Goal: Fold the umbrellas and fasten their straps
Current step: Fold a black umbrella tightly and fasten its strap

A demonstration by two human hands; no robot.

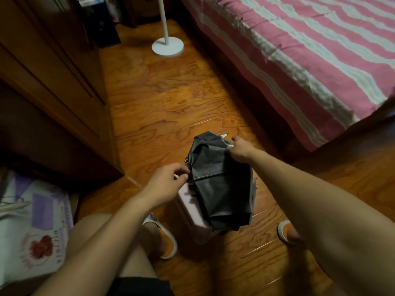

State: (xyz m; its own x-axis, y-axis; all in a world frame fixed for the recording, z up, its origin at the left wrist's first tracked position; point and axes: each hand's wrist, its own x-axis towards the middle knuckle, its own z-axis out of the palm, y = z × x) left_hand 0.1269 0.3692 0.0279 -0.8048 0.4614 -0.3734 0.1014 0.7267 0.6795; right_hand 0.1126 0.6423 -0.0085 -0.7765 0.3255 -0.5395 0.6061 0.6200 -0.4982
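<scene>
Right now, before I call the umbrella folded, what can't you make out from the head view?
- Strap: not identifiable among the black umbrella folds, dim and blurred.
- Handle: hidden under the canopy.
- Left hand fingertips: what they pinch at the edge is too small to tell.
- Right hand grip: its fingers are hidden behind the fabric.
- Pink part beneath: mostly covered.

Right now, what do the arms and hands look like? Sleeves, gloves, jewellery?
Both forearms are bare up to the frame edge, with no sleeves in view. Left hand and right hand are bare: no gloves, and no watch, ring or wristband visible. No markings can be made out in this dim light.
</scene>
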